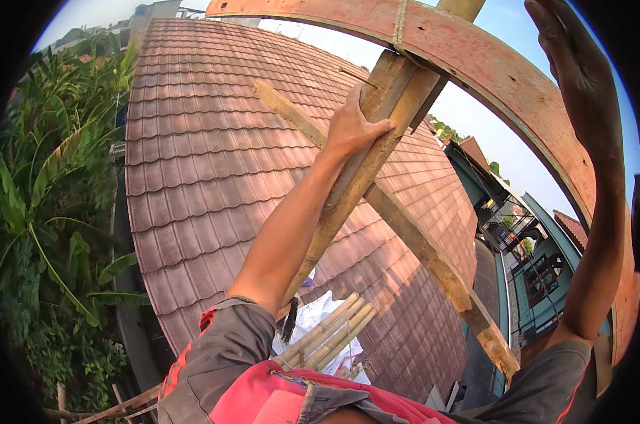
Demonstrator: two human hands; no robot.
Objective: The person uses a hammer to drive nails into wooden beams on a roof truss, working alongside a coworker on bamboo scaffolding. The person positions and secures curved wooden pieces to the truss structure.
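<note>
My left hand (356, 128) is wrapped round an upright wooden post (366, 166), its thumb lying across the near face. Above that grip, a long reddish plank (468, 53) crosses the post, and a cord (400, 25) is looped over the plank there. A nail or thin rod juts from the post just above my left fingers. My right hand (578, 74) is raised at the upper right beside the plank, fingers stretched upward and holding nothing visible; the picture's rim cuts off some fingertips. A slanting timber (433, 261) passes behind the post below my left hand.
A tiled roof (214, 169) slopes across the middle. Several bamboo poles (327, 336) and white sheeting (316, 311) lie low, near my body. Banana plants (58, 184) grow to the left; a teal building (546, 283) stands at the right, well below.
</note>
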